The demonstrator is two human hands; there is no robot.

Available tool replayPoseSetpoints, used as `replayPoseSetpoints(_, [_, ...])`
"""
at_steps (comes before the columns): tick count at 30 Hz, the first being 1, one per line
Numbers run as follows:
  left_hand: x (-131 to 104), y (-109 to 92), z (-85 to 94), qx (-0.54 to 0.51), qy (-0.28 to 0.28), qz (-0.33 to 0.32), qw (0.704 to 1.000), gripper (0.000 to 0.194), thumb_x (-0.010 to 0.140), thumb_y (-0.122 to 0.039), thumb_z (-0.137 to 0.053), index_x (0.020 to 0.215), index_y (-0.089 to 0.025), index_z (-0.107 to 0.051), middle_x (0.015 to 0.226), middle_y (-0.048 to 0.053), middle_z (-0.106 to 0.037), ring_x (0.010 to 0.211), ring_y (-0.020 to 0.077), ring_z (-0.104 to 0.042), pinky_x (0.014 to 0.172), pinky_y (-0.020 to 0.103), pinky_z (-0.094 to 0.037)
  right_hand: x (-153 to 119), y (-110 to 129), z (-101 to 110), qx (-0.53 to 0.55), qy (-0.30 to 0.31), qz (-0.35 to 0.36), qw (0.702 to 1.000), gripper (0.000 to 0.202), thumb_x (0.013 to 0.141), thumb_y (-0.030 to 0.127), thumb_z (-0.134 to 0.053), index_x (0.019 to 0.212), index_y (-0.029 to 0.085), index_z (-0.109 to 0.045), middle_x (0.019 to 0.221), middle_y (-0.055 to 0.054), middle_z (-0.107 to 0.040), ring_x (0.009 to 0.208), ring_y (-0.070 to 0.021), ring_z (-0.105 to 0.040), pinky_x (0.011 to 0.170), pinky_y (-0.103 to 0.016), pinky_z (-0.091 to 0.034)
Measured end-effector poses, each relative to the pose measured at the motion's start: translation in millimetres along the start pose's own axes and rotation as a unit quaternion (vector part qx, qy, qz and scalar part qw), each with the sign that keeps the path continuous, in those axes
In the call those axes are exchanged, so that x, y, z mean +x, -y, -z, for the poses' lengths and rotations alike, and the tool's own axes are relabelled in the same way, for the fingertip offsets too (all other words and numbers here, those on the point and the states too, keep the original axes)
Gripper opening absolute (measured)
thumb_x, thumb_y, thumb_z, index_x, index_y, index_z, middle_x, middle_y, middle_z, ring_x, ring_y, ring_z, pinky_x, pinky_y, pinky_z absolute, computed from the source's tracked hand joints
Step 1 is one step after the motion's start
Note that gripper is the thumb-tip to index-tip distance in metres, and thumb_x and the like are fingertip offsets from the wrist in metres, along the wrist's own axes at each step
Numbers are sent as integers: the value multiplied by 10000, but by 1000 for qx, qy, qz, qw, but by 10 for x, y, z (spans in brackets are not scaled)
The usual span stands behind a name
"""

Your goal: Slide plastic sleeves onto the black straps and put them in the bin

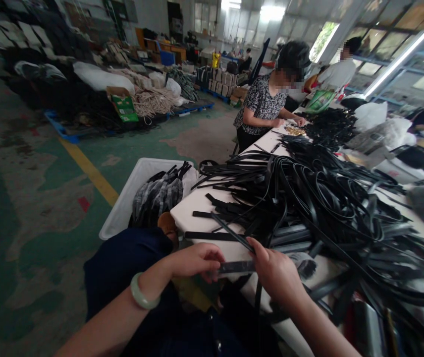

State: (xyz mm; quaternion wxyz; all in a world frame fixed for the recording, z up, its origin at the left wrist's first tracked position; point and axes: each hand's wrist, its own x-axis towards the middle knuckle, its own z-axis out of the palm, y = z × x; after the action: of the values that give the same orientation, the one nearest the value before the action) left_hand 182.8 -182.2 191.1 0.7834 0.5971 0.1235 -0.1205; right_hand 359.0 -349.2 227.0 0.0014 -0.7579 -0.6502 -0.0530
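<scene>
Strip (237,268): one, dark, lying crosswise | left hand (197,262): pinching its left end | right hand (276,271): farther right along it, holding black strap (232,232), slanting forward-left over table (183,212)

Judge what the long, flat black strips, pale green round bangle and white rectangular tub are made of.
Black strips: probably leather or synthetic; smooth, soft sheen, loose curls. Green bangle: perhaps jade or plastic; smooth, milky surface. White tub: likely matte plastic; rounded, moulded rim.
</scene>
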Motion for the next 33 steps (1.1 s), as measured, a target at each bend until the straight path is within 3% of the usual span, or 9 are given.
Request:
replayPoseSetpoints(3, [-62,48,74,-11,-42,17,999,395,719,-503,-752,835,-135,-666,727,20,-672,647,130,-617,619,243,-504,-5,-108,-15,10,-26,-20,999,335,949,208,-436,1260,180,-559,769,-40,-739,619,-212,-691,535,-285,-425])
replayPoseSetpoints(7, [-27,97,51,23,-28,-14,999,402,707,-516,-758,804,-128,-716,690,27,-682,644,136,-615,612,218,-473,12,-61,3,23,-20,-1,1000,341,942,199,-449,1264,173,-559,779,-42,-743,622,-217,-695,541,-288,-428])
replayPoseSetpoints(11, [49,26,8,74,-25,-38,996,360,723,-481,-759,829,-137,-744,695,14,-680,619,112,-564,591,195,-422,47,-20,25,63,5,-12,998,321,957,204,-424,1247,185,-561,806,-40,-755,646,-211,-709,562,-276,-441])
replayPoseSetpoints(17, [255,-27,-123,67,-8,-73,995,383,765,-486,-714,781,-104,-730,712,41,-682,625,129,-562,603,223,-423,10,83,0,151,23,-22,988,306,963,172,-389,1208,162,-571,861,-61,-754,736,-212,-720,626,-277,-474])
replayPoseSetpoints(21, [307,43,-202,41,-61,-87,994,345,768,-430,-708,919,-122,-672,751,14,-646,622,123,-542,594,235,-430,-14,173,77,84,47,-5,995,337,893,106,-474,1216,128,-566,871,-80,-736,752,-240,-702,639,-308,-479])
replayPoseSetpoints(26, [224,-52,-270,175,-155,-111,966,94,811,-226,-595,755,-151,-598,738,-5,-602,723,148,-534,632,241,-410,16,357,181,29,59,24,998,328,857,88,-538,1180,128,-577,1023,-122,-704,887,-241,-674,771,-321,-487])
replayPoseSetpoints(31, [77,-123,-364,225,-202,-141,943,109,843,-170,-505,936,-176,-563,916,18,-628,866,177,-569,793,277,-451,87,492,21,36,63,22,997,428,930,163,-487,1347,86,-426,851,-79,-714,705,-208,-683,606,-288,-461])
replayPoseSetpoints(33, [-20,-93,-380,263,-213,-153,928,139,908,-211,-432,992,-194,-543,953,25,-638,893,179,-588,828,283,-451,108,468,7,35,62,46,996,397,946,183,-477,1333,102,-439,830,-67,-714,696,-208,-685,586,-286,-448])
